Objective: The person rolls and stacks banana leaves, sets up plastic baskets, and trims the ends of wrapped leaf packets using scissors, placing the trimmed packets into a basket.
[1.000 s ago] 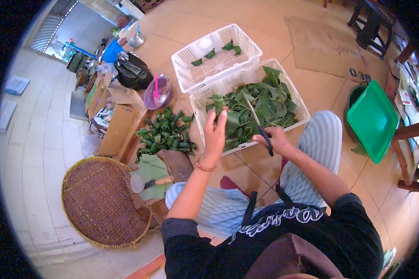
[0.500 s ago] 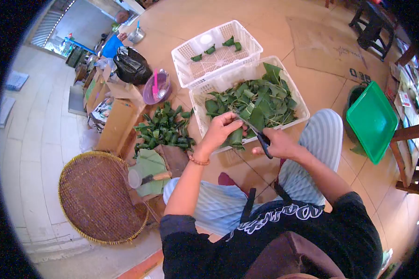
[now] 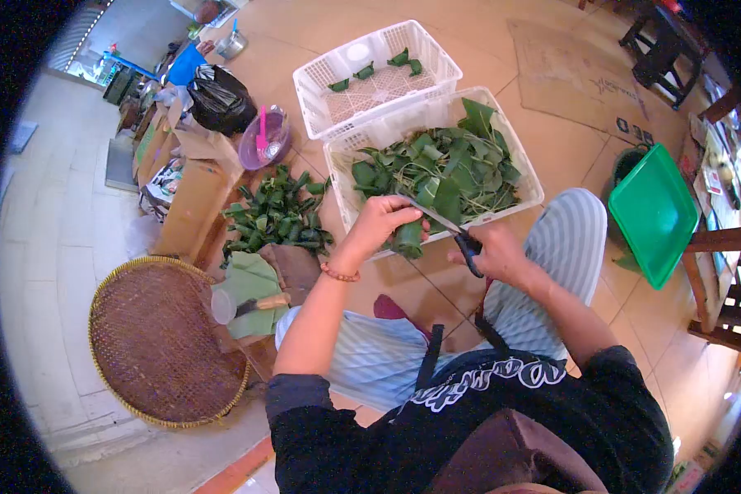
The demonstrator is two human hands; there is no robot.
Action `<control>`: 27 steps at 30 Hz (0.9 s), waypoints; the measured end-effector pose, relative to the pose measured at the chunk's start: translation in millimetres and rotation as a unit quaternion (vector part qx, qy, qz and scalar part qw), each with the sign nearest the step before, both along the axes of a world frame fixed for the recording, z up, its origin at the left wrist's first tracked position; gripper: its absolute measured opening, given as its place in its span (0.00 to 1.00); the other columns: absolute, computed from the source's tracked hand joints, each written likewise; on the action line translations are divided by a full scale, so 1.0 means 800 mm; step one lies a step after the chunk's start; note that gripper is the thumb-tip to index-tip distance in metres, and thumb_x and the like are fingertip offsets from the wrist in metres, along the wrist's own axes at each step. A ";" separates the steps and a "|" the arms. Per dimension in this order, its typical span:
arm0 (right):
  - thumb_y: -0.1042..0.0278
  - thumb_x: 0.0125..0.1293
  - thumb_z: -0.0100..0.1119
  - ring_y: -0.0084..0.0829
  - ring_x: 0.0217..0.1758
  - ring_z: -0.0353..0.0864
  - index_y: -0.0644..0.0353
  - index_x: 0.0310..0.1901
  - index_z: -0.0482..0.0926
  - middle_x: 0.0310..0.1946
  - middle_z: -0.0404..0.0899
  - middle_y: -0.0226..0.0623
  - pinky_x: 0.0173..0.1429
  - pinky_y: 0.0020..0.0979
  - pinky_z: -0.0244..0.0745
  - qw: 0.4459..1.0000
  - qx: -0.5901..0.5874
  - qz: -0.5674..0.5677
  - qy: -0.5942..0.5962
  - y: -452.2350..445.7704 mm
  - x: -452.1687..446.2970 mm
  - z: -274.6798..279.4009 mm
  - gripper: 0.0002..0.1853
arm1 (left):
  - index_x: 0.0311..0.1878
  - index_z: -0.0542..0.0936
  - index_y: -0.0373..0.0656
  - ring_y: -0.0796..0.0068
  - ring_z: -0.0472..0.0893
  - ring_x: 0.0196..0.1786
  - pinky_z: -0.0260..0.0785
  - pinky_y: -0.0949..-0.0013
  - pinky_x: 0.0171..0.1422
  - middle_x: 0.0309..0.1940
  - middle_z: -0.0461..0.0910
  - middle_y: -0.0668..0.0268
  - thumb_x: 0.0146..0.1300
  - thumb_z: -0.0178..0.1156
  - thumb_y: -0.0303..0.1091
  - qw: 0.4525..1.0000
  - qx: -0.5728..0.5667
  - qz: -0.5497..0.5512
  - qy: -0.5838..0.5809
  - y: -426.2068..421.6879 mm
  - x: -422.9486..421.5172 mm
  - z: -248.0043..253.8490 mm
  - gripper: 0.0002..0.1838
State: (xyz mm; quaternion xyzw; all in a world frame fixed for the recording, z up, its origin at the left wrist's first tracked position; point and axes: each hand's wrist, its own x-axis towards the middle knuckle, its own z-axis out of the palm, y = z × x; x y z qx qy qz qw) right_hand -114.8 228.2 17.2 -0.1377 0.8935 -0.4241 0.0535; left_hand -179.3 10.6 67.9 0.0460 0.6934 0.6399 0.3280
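My left hand (image 3: 380, 228) pinches a rolled green leaf bundle (image 3: 408, 240), which hangs below its fingers at the front edge of the white crate (image 3: 538, 191). Black-handled scissors (image 3: 468, 246) are gripped in my right hand (image 3: 502, 253), their blades reaching left to the fingers of my left hand at the bundle's top. Whether the blades are closed on the leaf is too small to tell. Loose green leaves (image 3: 461, 169) fill much of the crate behind the hands.
A second white crate (image 3: 379, 111) holds several leaf bundles. More bundles (image 3: 276, 214) lie piled on the floor at left, near a purple bowl (image 3: 276, 152), a cardboard box (image 3: 191, 210) and a round woven tray (image 3: 169, 342). A green tray (image 3: 654, 216) stands right.
My left hand has come down with the bundle, turning it to hang downward, and the scissors now meet it. The view has shifted slightly, moving the surroundings up and left.
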 end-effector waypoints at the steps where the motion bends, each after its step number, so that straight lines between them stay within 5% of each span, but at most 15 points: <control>1: 0.44 0.44 0.66 0.42 0.14 0.67 0.64 0.18 0.72 0.11 0.67 0.45 0.23 0.39 0.63 1.000 0.002 -0.005 -0.015 -0.002 0.007 0.004 0.26 | 0.38 0.76 0.30 0.70 0.81 0.30 0.75 0.71 0.33 0.30 0.79 0.58 0.58 0.54 0.28 1.000 0.004 -0.004 -0.019 0.000 0.001 -0.001 0.09; 7: 0.46 0.44 0.67 0.40 0.17 0.67 0.65 0.19 0.73 0.12 0.68 0.44 0.25 0.37 0.63 0.998 -0.005 -0.021 -0.062 0.006 0.051 -0.033 0.25 | 0.37 0.77 0.32 0.71 0.81 0.30 0.74 0.72 0.34 0.29 0.80 0.59 0.57 0.55 0.28 0.995 -0.011 -0.061 -0.074 0.004 0.011 -0.025 0.09; 14: 0.48 0.41 0.69 0.36 0.21 0.67 0.67 0.20 0.71 0.14 0.68 0.42 0.27 0.34 0.61 0.994 -0.022 -0.022 -0.108 0.001 0.050 -0.022 0.26 | 0.35 0.78 0.33 0.72 0.81 0.30 0.74 0.74 0.32 0.28 0.80 0.61 0.56 0.56 0.30 0.991 -0.073 -0.111 0.023 0.017 0.020 -0.025 0.09; 23: 0.51 0.46 0.67 0.35 0.16 0.62 0.66 0.17 0.69 0.13 0.66 0.40 0.23 0.34 0.59 0.988 -0.018 -0.035 -0.149 0.010 0.046 -0.048 0.25 | 0.33 0.78 0.35 0.75 0.80 0.29 0.74 0.72 0.30 0.29 0.80 0.63 0.56 0.56 0.33 0.978 0.064 -0.038 -0.197 0.011 0.020 -0.065 0.09; 26: 0.50 0.46 0.67 0.34 0.15 0.62 0.66 0.17 0.68 0.13 0.65 0.41 0.23 0.35 0.58 0.986 -0.039 -0.080 -0.141 0.003 0.037 -0.037 0.25 | 0.30 0.78 0.37 0.75 0.79 0.32 0.74 0.71 0.31 0.33 0.79 0.65 0.57 0.56 0.35 0.986 -0.085 -0.064 -0.129 -0.008 -0.008 -0.093 0.10; 27: 0.50 0.46 0.67 0.35 0.16 0.62 0.66 0.17 0.68 0.13 0.65 0.40 0.23 0.35 0.58 0.983 -0.053 -0.086 -0.152 0.000 0.033 -0.033 0.25 | 0.30 0.78 0.37 0.75 0.78 0.34 0.75 0.70 0.32 0.36 0.78 0.64 0.57 0.56 0.36 0.994 -0.087 -0.072 -0.014 -0.021 -0.026 -0.106 0.11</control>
